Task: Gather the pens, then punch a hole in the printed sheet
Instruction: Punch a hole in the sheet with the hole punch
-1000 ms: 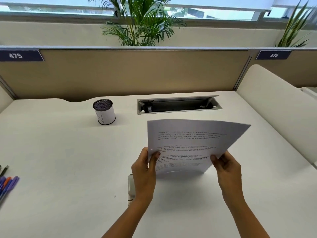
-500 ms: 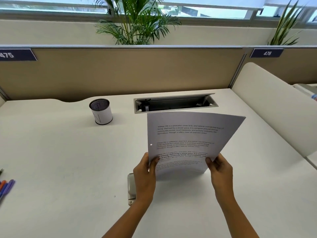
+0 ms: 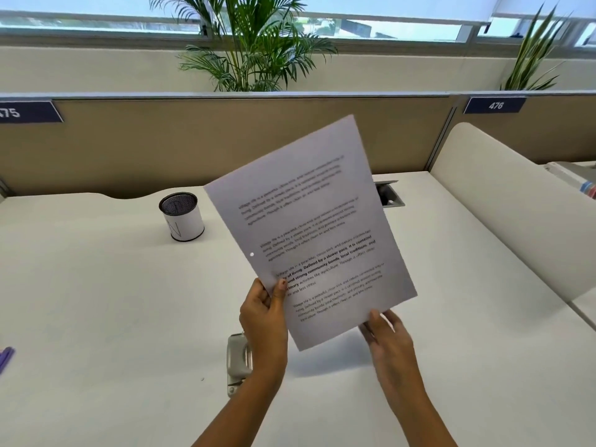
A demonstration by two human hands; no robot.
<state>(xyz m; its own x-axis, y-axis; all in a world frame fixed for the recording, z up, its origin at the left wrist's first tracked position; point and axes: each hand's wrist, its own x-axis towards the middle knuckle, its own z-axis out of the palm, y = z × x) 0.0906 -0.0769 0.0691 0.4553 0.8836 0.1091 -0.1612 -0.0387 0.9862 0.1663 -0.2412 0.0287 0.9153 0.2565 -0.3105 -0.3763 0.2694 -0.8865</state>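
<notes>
Left grip (image 3: 266,312): thumb and fingers pinch the printed sheet (image 3: 314,227) at its left edge
Right grip (image 3: 385,333): holds the sheet's lower right corner
Sheet: raised above the desk (image 3: 96,317), tilted, one punched hole (image 3: 252,254) near its left edge
Hole punch (image 3: 238,362): on desk beneath left wrist
Pens (image 3: 5,358): far left edge
Mesh pen cup (image 3: 182,216): upright, behind the sheet's left side

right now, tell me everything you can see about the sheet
The sheet is a single white printed page with four blocks of black text, some lines bold, and one small punched hole near its left edge. It is held up off the desk, tilted clockwise. The left hand pinches its lower left edge; the right hand grips the bottom corner.
</notes>
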